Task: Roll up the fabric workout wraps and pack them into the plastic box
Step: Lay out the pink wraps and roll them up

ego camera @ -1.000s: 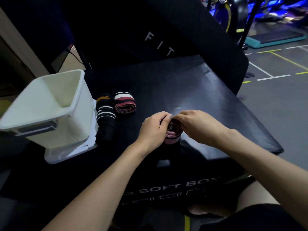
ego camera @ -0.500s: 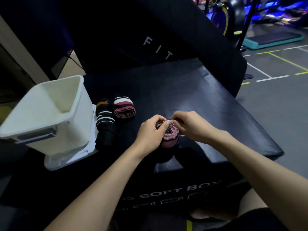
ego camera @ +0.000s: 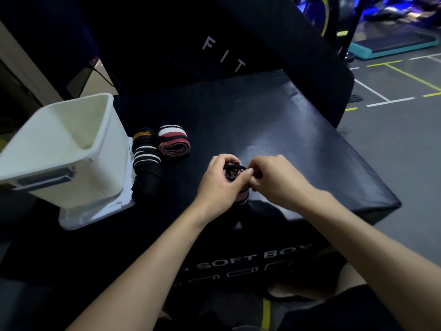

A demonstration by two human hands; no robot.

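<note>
Black soft box (ego camera: pixel 274 120) top, line-marked gym floor (ego camera: pixel 393 130), possibly treadmill (ego camera: pixel 391 45) behind

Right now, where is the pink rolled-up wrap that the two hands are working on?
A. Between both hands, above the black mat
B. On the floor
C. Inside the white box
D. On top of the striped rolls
A: the left hand and right hand both curl round the pink wrap over the black mat, apart from the white box.
</note>
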